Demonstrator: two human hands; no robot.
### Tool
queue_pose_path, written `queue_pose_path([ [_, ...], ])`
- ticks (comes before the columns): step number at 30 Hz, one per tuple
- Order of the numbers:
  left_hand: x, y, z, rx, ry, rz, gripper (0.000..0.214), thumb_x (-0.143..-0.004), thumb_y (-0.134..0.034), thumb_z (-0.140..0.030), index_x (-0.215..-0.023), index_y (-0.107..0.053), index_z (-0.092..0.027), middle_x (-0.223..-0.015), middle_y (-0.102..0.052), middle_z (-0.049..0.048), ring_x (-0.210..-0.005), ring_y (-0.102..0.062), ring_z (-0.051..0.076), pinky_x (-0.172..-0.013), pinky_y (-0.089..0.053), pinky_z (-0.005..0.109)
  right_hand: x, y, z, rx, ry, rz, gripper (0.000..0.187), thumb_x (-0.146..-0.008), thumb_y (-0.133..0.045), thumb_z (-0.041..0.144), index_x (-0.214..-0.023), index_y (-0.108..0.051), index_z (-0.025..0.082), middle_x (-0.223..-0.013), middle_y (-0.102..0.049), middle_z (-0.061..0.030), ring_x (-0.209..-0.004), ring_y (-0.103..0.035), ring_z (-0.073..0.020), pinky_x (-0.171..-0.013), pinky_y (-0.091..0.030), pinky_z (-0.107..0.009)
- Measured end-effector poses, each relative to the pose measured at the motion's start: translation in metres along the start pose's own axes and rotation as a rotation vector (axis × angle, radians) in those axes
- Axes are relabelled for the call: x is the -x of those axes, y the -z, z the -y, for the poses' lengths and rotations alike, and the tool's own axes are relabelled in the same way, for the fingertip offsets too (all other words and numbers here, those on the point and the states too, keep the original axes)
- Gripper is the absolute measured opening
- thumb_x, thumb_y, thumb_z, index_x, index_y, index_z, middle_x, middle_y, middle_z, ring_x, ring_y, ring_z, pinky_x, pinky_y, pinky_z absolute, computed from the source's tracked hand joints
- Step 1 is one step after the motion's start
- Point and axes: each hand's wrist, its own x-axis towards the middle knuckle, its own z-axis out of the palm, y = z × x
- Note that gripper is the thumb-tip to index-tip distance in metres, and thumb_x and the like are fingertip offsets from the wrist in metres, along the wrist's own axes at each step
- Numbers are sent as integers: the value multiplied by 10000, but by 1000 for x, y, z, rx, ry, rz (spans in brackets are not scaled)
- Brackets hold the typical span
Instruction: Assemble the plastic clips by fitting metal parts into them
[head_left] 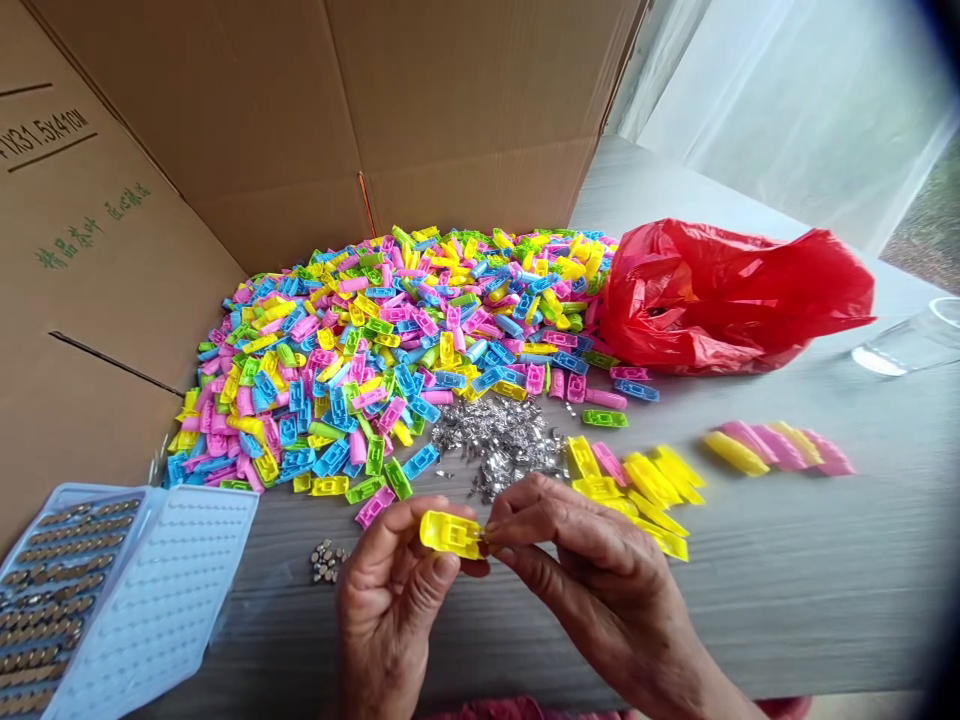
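My left hand (397,600) holds a yellow plastic shell (448,534) between thumb and fingers, its hollow side facing up. At the shell's right end, my right hand (585,560) pinches a small shiny metal piece (482,536), mostly hidden by the fingertips. Just beyond the hands lies a heap of small metal pieces (502,440). Behind it spreads a large pile of pink, blue, green and yellow plastic shells (405,320). Several mostly yellow shells (652,480) lie beside my right hand. A small cluster of button cells (327,562) rests left of my left hand.
An open pale blue tray (187,590) with rows of button cells stands at the left. Cardboard walls (465,100) border the pile. A red plastic bag (735,300) and a clear cup (915,335) are at the right, with a row of pink and yellow shells (780,447) nearer.
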Motion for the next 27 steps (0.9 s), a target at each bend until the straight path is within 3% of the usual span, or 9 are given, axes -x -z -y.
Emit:
queue_pose_path([
  [14, 0, 0, -3, -72, -7, -27, 141, -765, -723, -235, -903, -733, -261, -869, -763, 31, -684, -694, 165, -670, -571, 247, -4, -1, 6, 350, 207, 56, 302, -847, -495, -15, -1021, -614, 201, -804, -620, -55, -711, -592, -157, -627, -502, -278],
  [22, 2, 5, 3, -20, 50, -13, 165, -810, -679, -229, -966, -708, -275, -876, -761, 19, -685, -696, 155, -682, -571, 251, 0, 2, 6, 446, 155, 156, 308, -870, -442, 2, -1051, -584, 207, -840, -556, -50, -715, -525, -152, -623, -477, -277],
  [27, 1, 5, 4, 25, 98, -43, 222, -785, -707, -220, -1002, -708, -268, -860, -758, 33, -737, -698, 166, -688, -572, 245, 1, 1, 5, 369, 116, 158, 255, -891, -449, 45, -1047, -568, 209, -848, -546, -39, -742, -545, -142, -620, -495, -249],
])
